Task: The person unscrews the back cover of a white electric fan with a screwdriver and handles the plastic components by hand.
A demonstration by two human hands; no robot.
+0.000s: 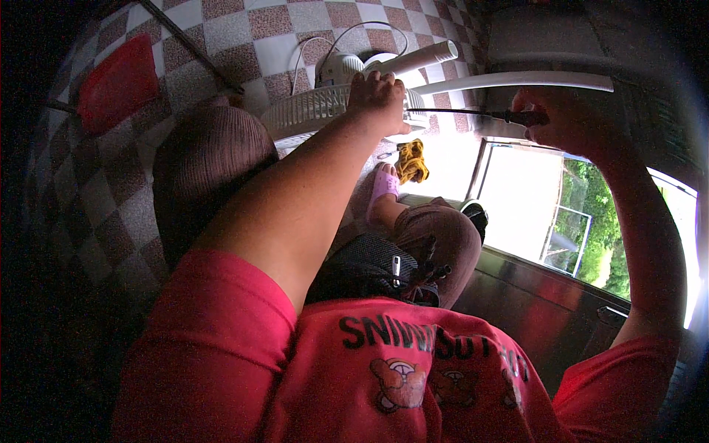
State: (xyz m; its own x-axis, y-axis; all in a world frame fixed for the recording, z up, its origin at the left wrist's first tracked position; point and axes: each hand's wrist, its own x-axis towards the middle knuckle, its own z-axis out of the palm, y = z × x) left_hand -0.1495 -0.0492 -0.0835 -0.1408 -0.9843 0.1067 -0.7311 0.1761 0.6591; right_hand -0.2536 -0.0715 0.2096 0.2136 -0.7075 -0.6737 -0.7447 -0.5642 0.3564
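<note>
A white electric fan (319, 108) with a slatted grille lies on the floor ahead of my knees. My left hand (375, 102) is wrapped over the fan near its housing, fingers bent down onto it. In my right hand (565, 124), off to the right, is a long screwdriver (461, 111) with a dark handle. Its thin shaft points left toward the fan, the tip ending close to my left hand; whether it sits in a screw I cannot tell. A white round tube (425, 57) sticks out behind my left hand, and a pale curved strip (524, 80) reaches to the right.
A thin cable (373, 23) loops behind the fan on the checkered tiles (218, 37). A yellow-and-black cloth (412, 161) lies beside my foot in a pink slipper (384, 182). A red flat object (120, 83) is at far left; a bright doorway (517, 199) stands right.
</note>
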